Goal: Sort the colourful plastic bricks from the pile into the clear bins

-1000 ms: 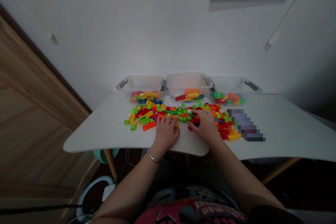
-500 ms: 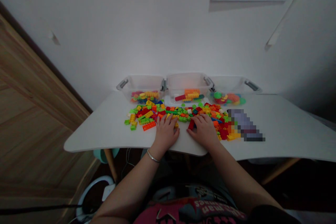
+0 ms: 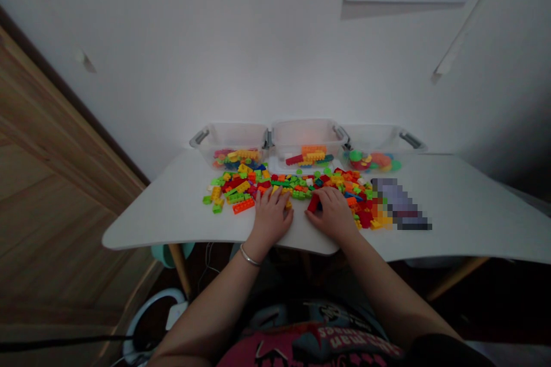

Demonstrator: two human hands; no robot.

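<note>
Toy building bricks in many colours lie heaped across the white table [image 3: 159,212]. My left hand [image 3: 272,218] rests palm down at the front of the heap with its fingers spread. Yellow bricks [image 3: 282,190] show at its fingertips, partly covered by them. At the heap's front, right of centre, my right hand [image 3: 336,212] has its thumb and fingers around a red brick [image 3: 313,203]. The fingers hide part of that brick. An orange brick [image 3: 243,206] lies to the left of my left hand, beside green bricks [image 3: 236,198].
Three clear plastic bins stand in a row along the wall: a left bin [image 3: 235,133] and a middle bin [image 3: 307,129] with bricks, and a right bin [image 3: 379,136] with rounder coloured pieces. A pixelated flat object [image 3: 398,200] lies right of the heap.
The whole view has shifted very slightly. Both hands stay in nearly the same place, and the red brick at my right hand is tilted a little differently.
</note>
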